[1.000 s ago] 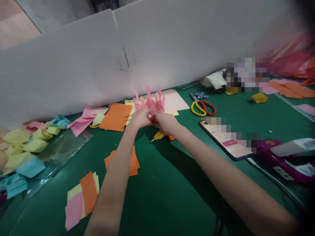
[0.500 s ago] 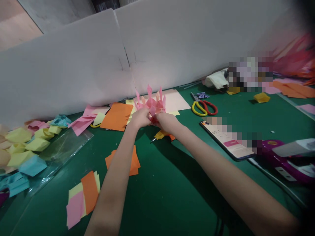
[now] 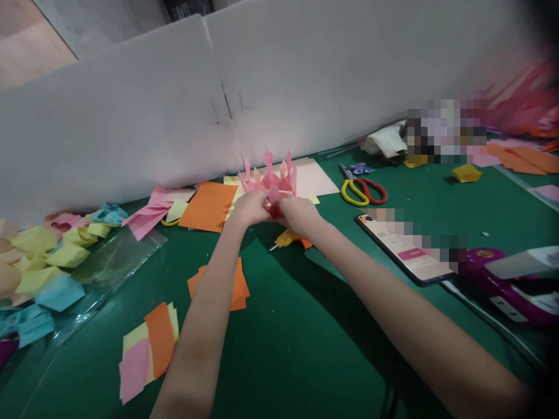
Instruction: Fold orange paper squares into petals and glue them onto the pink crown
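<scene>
Near the surface's [image 3: 279, 343] far edge, pink origami [image 3: 269, 181], held by left hand [image 3: 251, 210] and right hand [image 3: 301, 215], risked being crushed by squeezing.

Both hands on it here: the left hand [image 3: 252, 209] and the right hand [image 3: 301, 216] grip the near side of a pink folded-paper piece [image 3: 269, 184], its points standing up beyond the fingers. Just nearer sits a yellow-and-orange item [image 3: 287, 238] with a metal tip. Orange sheet [image 3: 208, 206] out left, scissors [image 3: 379, 192] off right, a lit phone [image 3: 393, 241] nearer, all on the green table [image 3: 279, 361].
</scene>
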